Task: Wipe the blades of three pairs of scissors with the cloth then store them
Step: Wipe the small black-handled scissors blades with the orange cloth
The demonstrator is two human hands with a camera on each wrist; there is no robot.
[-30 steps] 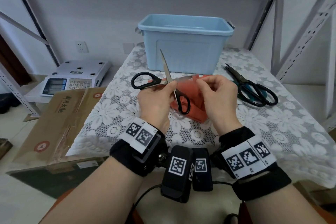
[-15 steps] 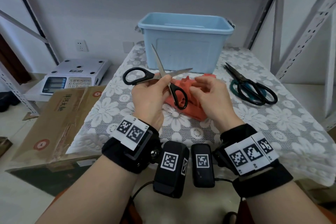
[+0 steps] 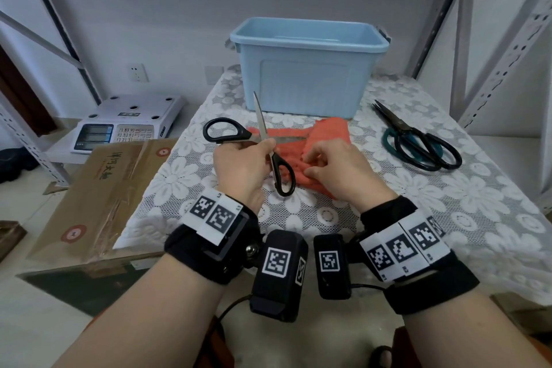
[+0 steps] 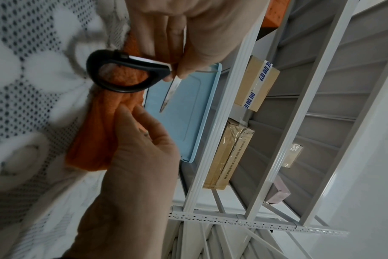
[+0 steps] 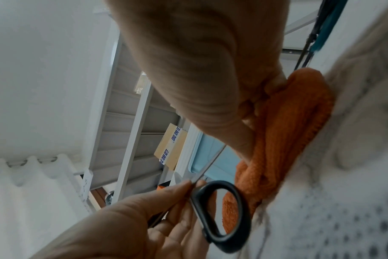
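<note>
Three scissors (image 3: 263,143), one cloth (image 3: 325,140), one bin (image 3: 307,81).

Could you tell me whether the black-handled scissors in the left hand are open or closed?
Open: the black-handled scissors have their steel blades spread wide, one pointing up, one across the orange cloth.

black-handled scissors (image 3: 263,143) are spread wide open above the lace table, one blade pointing up, the other lying over the orange cloth (image 3: 313,143). the cloth is bunched on the table. two more pairs of scissors (image 3: 418,140), black and teal, lie shut to the right. a light blue bin (image 3: 307,69) stands behind.
</note>
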